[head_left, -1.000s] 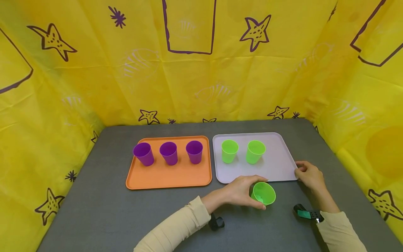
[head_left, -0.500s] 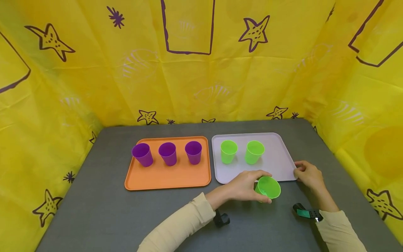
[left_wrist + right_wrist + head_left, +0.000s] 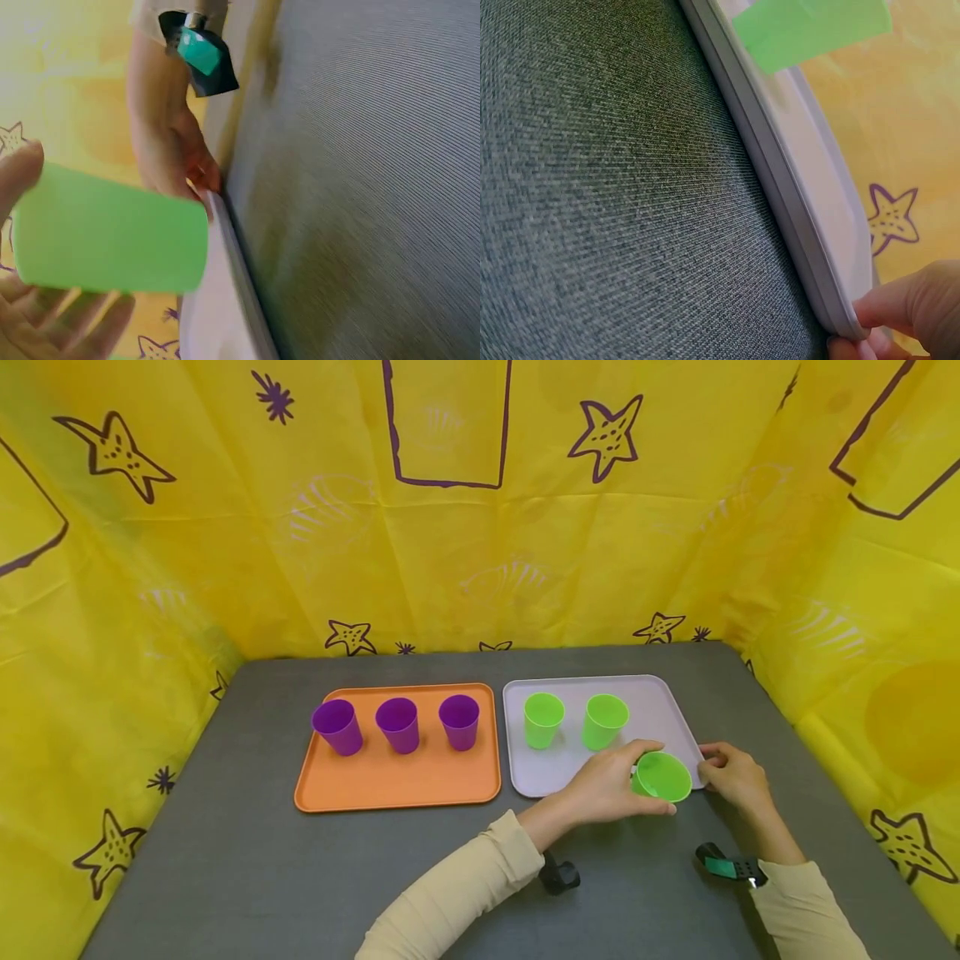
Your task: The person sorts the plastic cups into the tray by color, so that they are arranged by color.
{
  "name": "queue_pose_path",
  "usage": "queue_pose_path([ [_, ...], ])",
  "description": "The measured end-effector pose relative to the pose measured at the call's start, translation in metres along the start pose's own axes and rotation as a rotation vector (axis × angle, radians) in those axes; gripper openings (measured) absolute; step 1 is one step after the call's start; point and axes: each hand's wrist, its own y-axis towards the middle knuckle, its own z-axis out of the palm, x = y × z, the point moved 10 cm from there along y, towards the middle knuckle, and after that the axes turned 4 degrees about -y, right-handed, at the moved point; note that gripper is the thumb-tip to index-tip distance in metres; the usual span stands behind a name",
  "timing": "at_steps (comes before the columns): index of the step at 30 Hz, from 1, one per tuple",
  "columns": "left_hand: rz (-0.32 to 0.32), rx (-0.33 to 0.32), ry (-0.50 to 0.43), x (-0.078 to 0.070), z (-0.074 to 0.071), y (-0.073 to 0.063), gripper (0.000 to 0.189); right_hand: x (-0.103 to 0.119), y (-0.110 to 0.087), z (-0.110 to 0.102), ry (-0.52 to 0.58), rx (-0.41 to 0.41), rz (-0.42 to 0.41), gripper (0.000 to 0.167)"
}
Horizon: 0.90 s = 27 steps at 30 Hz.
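My left hand point(image 3: 607, 785) grips a green cup point(image 3: 663, 777) around its side, thumb on the near side and fingers on the far side. That cup point(image 3: 112, 232) is held up off the table, above the front right part of the pale lilac tray point(image 3: 528, 774). With thumb and fingers, my right hand point(image 3: 738, 781) pinches the tray's front right corner, and the right wrist view shows the thumb on the rim. Two more green cups, one at the left point(image 3: 543, 722) and one beside it point(image 3: 604, 722), stand upright on the lilac tray.
Left of the lilac tray lies an orange tray point(image 3: 397, 785) bearing three purple cups point(image 3: 397, 727) in a row. Both trays rest on a grey table point(image 3: 247, 877). Yellow patterned cloth point(image 3: 450, 552) walls the back and sides.
My left hand has carried the green cup rightward and away from me, from in front of the lilac tray to over its front right part. The right hand stays at the tray's corner.
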Motion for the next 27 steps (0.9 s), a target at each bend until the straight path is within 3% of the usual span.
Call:
queue_pose_path([
  [4,-0.016,-0.076,0.015,-0.007,-0.004,0.011,0.071,-0.001,0.0,0.001,-0.005,0.022,-0.001,0.037],
  [12,-0.07,-0.146,0.041,-0.01,-0.004,0.027,0.068,-0.004,0.0,0.002,-0.016,0.031,0.008,0.038],
  [21,-0.144,-0.182,0.045,0.002,0.0,0.035,0.07,-0.002,-0.001,0.0,-0.004,0.005,0.006,0.036],
  [27,-0.226,-0.225,0.026,0.015,0.001,0.041,0.07,-0.003,0.001,0.002,-0.001,-0.002,0.007,0.036],
])
